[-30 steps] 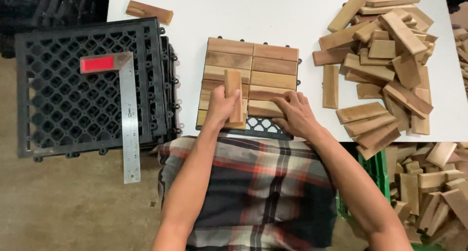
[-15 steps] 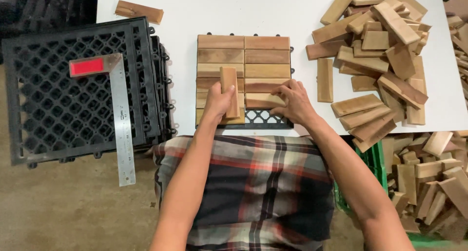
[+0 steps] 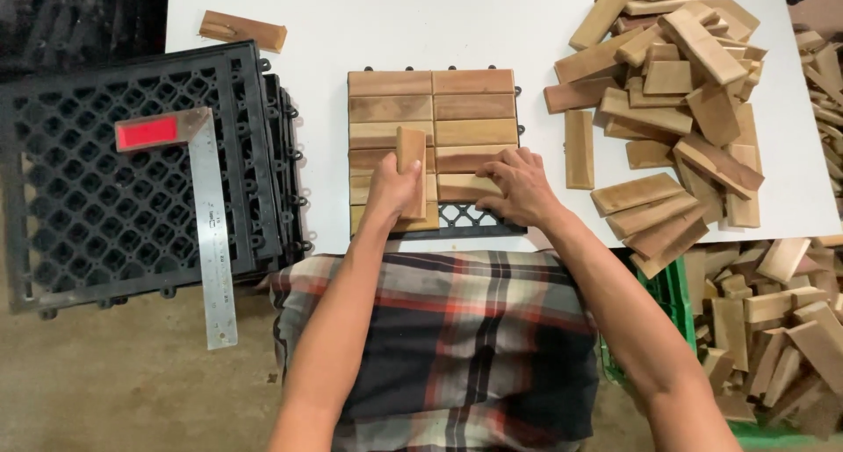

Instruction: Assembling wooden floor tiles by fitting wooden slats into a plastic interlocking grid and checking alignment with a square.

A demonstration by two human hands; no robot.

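Wooden slats (image 3: 435,132), smooth and matt, brown to tan, sit on a black plastic grid base (image 3: 470,217). Loose wood pieces (image 3: 676,101) at right show the same matt grain. Black plastic grids (image 3: 132,180) at left carry a dull metal square (image 3: 211,233). White surface (image 3: 421,22), smooth.

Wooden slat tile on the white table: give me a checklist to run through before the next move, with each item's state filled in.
1. Left hand grips a short wooden slat held upright: ok.
2. Right hand presses on the laid brown slat in the tile's right column: ok.
3. Black plastic grid base has an uncovered gap at the near right: ok.
4. Spare slat pile lies beside the right hand: ok.
5. Laid slats seated flush: cannot tell.
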